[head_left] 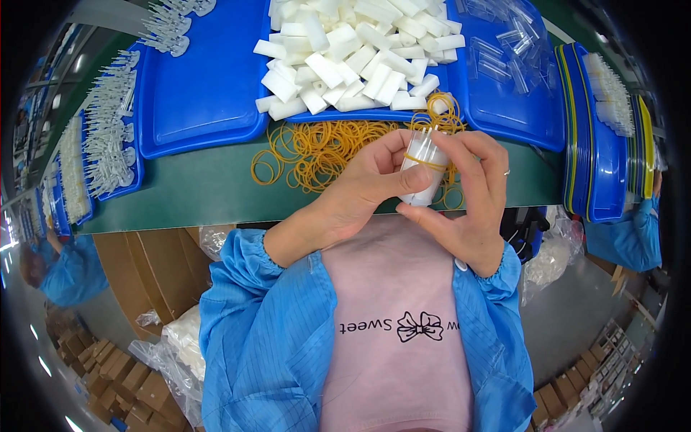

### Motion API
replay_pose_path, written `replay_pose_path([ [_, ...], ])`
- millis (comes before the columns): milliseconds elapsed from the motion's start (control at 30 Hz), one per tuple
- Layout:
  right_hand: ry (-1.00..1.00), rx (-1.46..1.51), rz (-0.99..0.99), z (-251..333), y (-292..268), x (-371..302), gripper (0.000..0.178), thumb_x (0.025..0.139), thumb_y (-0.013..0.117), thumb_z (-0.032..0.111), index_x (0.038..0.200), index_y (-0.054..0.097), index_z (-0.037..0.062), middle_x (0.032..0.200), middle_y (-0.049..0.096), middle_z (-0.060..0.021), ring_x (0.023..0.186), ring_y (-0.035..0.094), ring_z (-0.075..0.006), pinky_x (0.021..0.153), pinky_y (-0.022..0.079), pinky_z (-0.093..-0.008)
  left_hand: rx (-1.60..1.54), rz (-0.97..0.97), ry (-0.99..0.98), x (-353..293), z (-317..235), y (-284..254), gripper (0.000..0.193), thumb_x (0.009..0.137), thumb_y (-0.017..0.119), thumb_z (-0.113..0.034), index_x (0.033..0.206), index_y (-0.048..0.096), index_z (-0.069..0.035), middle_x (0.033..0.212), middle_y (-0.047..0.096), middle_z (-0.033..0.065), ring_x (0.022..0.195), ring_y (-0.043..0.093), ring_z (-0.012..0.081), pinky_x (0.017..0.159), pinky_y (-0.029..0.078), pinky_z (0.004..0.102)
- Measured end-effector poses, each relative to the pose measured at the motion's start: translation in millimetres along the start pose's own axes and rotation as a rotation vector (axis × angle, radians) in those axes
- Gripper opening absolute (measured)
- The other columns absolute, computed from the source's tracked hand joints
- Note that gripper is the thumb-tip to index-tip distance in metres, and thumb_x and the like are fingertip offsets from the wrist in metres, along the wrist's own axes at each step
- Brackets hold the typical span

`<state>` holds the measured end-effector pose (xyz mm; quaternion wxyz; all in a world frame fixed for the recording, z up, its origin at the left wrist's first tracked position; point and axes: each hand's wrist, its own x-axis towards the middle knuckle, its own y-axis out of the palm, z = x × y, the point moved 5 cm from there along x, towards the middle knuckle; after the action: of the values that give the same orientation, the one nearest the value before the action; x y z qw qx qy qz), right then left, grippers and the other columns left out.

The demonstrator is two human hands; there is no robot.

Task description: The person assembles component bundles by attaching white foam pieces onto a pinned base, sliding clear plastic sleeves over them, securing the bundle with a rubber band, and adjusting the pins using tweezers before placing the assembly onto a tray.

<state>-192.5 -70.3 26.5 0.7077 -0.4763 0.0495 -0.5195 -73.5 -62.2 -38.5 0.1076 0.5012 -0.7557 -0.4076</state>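
Observation:
Both my hands hold a small bundle of white and clear plastic pieces (426,155) above the table's near edge. A yellow rubber band (425,163) goes around its middle, and thin white tips stick up from its far end. My left hand (363,183) pinches the bundle from the left, with its thumb across the front. From the right, my right hand (471,191) closes on it with fingertips at the far end and thumb at the near end. Just beyond my hands lies a pile of yellow rubber bands (335,147).
White foam-like blocks (360,57) heap up at the centre back. A blue tray (201,108) stands left of them; clear plastic pieces (504,47) lie in another at right. Spiky clear parts (111,126) fill trays at far left. Stacked trays (594,144) stand at far right.

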Motion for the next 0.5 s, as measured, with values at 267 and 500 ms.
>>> replay_pose_path([
  [267, 0.055, 0.239, -0.087, -7.6, -6.6, -4.7, 0.071, 0.050, 0.083, 0.018, 0.114, 0.056, 0.0042, 0.110, 0.049, -0.0109, 0.100, 0.048, -0.0271, 0.087, 0.040, -0.0378, -0.269, 0.207, -0.215, -0.8, 4.1, 7.3, 0.067, 0.082, 0.065, -0.039, 0.131, 0.037, -0.003, 0.116, 0.054, 0.0092, 0.106, 0.054, 0.0181, 0.088, 0.048, 0.0337],
  [500, 0.019, -0.020, 0.008, -3.3, -0.2, -1.7, 0.076, 0.050, 0.083, 0.020, 0.118, 0.053, 0.0024, 0.112, 0.047, -0.0124, 0.103, 0.049, -0.0268, 0.088, 0.042, -0.0362, -0.026, 0.032, -0.036, 0.1, 3.9, -1.1, 0.071, 0.080, 0.066, -0.043, 0.131, 0.037, -0.002, 0.117, 0.053, 0.0075, 0.106, 0.053, 0.0163, 0.087, 0.047, 0.0320],
])
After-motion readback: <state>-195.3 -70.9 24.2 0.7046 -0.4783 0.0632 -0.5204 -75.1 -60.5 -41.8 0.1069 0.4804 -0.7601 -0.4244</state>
